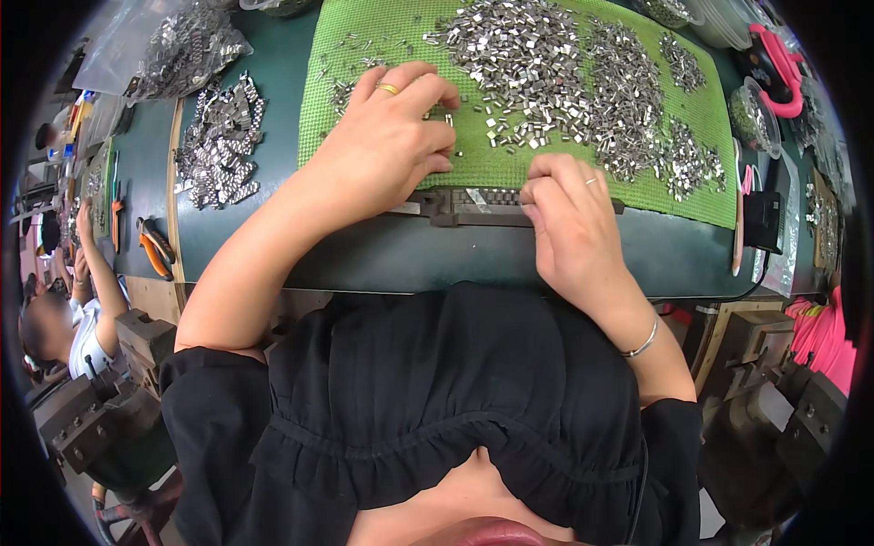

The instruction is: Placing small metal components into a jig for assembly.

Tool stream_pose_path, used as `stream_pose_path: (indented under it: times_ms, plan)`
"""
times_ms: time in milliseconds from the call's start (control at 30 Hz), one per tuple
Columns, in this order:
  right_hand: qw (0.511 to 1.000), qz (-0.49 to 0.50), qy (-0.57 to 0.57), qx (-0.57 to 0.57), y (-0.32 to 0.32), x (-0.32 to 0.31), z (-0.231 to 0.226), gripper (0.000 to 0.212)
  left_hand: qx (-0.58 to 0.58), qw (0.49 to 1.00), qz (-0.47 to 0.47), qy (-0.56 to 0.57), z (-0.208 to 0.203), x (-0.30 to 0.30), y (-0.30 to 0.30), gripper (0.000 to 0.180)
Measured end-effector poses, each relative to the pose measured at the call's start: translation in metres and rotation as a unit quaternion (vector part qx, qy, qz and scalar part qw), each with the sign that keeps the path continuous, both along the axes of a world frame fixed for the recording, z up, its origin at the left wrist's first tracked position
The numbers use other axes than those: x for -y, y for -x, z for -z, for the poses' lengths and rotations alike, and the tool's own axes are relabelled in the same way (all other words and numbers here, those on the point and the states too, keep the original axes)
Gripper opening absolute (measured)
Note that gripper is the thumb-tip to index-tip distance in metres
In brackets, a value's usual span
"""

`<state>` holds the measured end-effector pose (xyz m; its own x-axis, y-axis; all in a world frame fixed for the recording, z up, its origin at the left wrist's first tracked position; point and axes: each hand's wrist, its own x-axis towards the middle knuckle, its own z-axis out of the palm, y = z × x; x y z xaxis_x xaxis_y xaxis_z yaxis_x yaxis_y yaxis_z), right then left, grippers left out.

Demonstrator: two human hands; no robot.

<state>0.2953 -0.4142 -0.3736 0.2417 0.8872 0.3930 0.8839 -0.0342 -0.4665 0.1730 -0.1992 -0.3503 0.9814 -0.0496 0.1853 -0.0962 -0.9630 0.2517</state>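
Note:
My left hand (391, 132) hovers over or touches the green mat (391, 27), fingers curled and the thumb close to the index finger. Small shiny metal pieces lie by its fingertips; whether one is pinched cannot be seen. In front of me, at the mat's near edge, lies a dark narrow metal fixture (446, 207) with a row of small metal links (496, 195) along it. My right hand (574, 223) is closed at the fixture's right part, fingertips bent down onto it. What its fingers hold, if anything, is hidden.
Heaps of loose metal pieces (519, 64) cover the mat's far side. To the left lie a pile of linked metal strips (218, 146), a plastic bag (182, 45) and orange-handled pliers (155, 247). A pink-handled tool (774, 68) and clear tub (754, 118) stand right. Another person (86, 318) works far left.

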Motion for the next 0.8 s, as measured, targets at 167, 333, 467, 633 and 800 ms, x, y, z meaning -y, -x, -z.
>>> stream_pose_path:
  times_ms: [167,333,467,633,800]
  plan:
    - [0.999,0.010,0.031,0.022,0.003,-0.001,0.001,0.017,0.042,0.999,0.017,-0.003,0.005,-0.001,0.005,0.009]
    - [0.997,0.001,0.072,-0.008,0.000,-0.004,-0.010,0.016,0.007,0.995,-0.095,-0.024,0.003,0.022,0.006,0.008]
    - [0.989,-0.009,0.045,-0.142,-0.009,-0.003,-0.002,0.018,0.069,0.988,-0.066,0.122,0.000,0.048,0.009,0.014]
    - [0.997,-0.022,-0.004,-0.077,-0.008,-0.001,0.002,0.020,0.033,0.987,-0.062,0.142,0.011,0.056,0.009,0.013]
    - [0.997,-0.031,-0.009,-0.064,-0.009,-0.003,0.001,0.020,0.078,0.991,-0.024,0.103,0.013,0.056,0.014,0.016]
